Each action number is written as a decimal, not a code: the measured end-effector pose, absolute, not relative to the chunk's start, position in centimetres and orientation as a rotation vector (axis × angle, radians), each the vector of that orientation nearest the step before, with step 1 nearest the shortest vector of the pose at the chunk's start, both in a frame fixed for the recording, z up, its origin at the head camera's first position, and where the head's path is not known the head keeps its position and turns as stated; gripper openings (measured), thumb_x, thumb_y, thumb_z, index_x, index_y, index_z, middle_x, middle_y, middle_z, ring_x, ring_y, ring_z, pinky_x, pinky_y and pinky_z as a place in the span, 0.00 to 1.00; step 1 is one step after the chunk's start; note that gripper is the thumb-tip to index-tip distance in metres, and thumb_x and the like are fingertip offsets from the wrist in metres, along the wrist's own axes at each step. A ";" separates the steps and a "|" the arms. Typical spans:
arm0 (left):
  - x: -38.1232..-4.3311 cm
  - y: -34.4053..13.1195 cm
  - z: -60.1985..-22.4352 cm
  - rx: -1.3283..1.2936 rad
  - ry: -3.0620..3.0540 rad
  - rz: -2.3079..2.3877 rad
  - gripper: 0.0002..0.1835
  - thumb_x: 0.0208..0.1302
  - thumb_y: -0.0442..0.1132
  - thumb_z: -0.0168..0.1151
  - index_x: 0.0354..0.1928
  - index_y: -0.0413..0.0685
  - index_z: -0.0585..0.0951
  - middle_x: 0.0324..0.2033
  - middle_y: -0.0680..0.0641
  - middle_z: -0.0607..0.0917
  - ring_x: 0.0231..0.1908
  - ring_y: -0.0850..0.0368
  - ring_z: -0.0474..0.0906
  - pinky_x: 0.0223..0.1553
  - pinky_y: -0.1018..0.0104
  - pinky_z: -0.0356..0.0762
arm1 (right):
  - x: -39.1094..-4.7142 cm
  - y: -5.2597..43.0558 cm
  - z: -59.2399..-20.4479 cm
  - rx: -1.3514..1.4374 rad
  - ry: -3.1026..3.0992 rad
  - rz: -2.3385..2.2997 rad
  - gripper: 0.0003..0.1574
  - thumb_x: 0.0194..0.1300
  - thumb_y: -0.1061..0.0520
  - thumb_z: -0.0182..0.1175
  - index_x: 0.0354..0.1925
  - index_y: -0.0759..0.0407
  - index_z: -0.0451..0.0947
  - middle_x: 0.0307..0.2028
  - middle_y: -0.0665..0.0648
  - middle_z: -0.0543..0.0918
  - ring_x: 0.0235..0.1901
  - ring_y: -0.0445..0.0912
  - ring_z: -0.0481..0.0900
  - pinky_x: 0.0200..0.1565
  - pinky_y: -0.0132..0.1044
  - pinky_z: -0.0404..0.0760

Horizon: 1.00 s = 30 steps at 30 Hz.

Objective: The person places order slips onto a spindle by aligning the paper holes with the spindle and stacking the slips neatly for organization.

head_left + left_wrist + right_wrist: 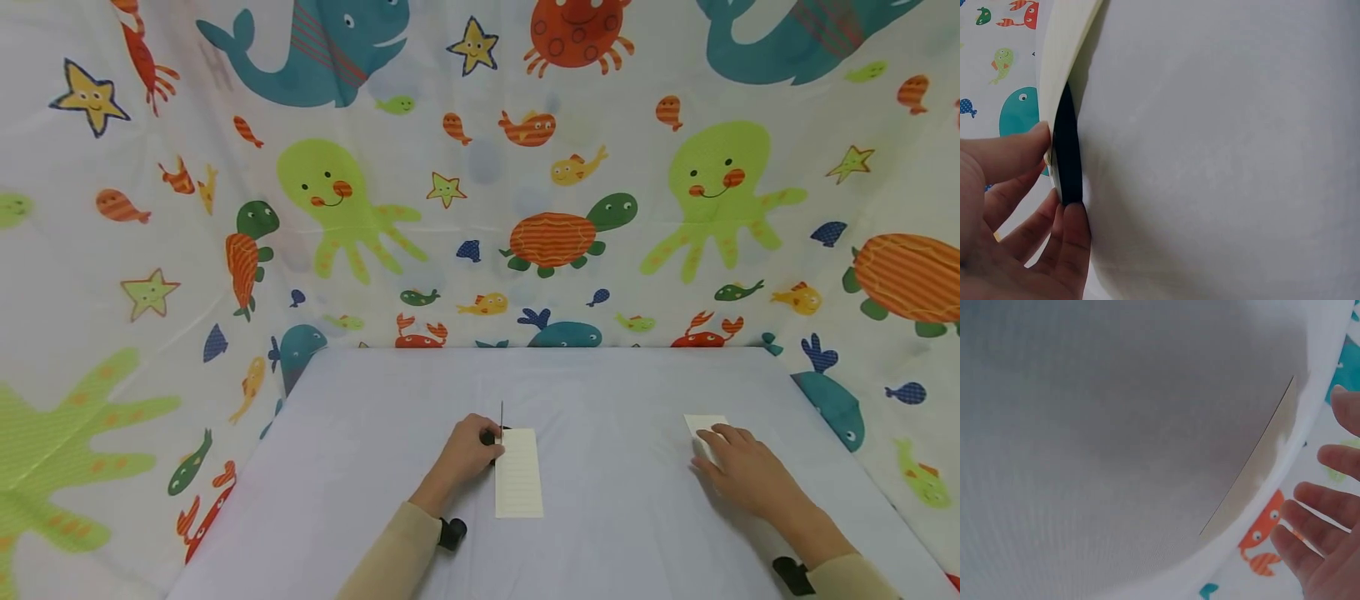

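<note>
My left hand (471, 446) grips the dark round base (1069, 150) of a bill spike, thumb on one side and fingers curled on the other. The thin spike (502, 417) stands upright in the head view. A lined cream paper slip (519, 475) lies over part of the base, its top end by the spike, and hides much of it. At the right, my right hand (742, 471) is held over a second pale slip (705, 422), fingers spread and slightly bent. In the right wrist view this slip (1254, 462) lies on the table, apart from the fingertips.
A white cloth covers the table (600, 392). Behind and at both sides hangs a curtain (480, 167) printed with sea animals, meeting the table's far edge. Black wrist bands (452, 533) sit at the sleeve cuffs.
</note>
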<state>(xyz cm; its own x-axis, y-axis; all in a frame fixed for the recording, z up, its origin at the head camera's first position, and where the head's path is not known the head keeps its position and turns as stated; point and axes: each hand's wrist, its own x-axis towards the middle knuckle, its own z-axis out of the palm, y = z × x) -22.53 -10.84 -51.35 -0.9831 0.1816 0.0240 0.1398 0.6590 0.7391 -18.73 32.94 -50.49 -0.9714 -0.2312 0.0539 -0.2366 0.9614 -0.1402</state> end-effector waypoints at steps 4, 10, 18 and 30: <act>-22.6 -10.7 -51.4 0.252 2.820 1.242 0.07 0.61 0.34 0.71 0.40 0.43 0.84 0.49 0.41 0.81 0.55 0.43 0.76 0.60 0.43 0.72 | -18.9 34.0 -50.5 0.348 -3.089 0.212 0.36 0.66 0.47 0.67 0.61 0.72 0.74 0.59 0.78 0.73 0.58 0.73 0.70 0.56 0.71 0.70; -22.5 -10.6 -51.3 0.239 2.817 1.246 0.07 0.61 0.33 0.71 0.41 0.43 0.84 0.49 0.41 0.81 0.54 0.43 0.76 0.60 0.43 0.72 | -19.2 35.1 -50.2 0.332 -3.106 0.213 0.34 0.67 0.50 0.66 0.61 0.72 0.73 0.58 0.79 0.73 0.56 0.75 0.70 0.55 0.71 0.71; -22.4 -10.6 -51.1 0.234 2.824 1.234 0.07 0.61 0.33 0.71 0.41 0.43 0.84 0.49 0.41 0.81 0.54 0.43 0.76 0.60 0.43 0.72 | -19.5 36.2 -50.2 0.263 -3.259 0.266 0.41 0.70 0.45 0.62 0.65 0.74 0.67 0.58 0.82 0.69 0.56 0.76 0.67 0.54 0.71 0.71; -22.5 -10.5 -51.2 0.202 2.810 1.238 0.07 0.62 0.34 0.71 0.41 0.44 0.84 0.50 0.42 0.81 0.54 0.44 0.76 0.60 0.44 0.72 | -19.9 36.6 -50.4 0.236 -3.299 0.313 0.40 0.71 0.45 0.62 0.65 0.75 0.69 0.58 0.83 0.67 0.57 0.77 0.64 0.51 0.73 0.72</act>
<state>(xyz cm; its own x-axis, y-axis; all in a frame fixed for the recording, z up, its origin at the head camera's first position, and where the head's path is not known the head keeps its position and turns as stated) -22.54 -10.49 -51.22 -0.9893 0.1455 -0.0057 0.0940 0.6682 0.7380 -19.92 36.64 -50.44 -0.9736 -0.1569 -0.1655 -0.1230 0.9724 -0.1985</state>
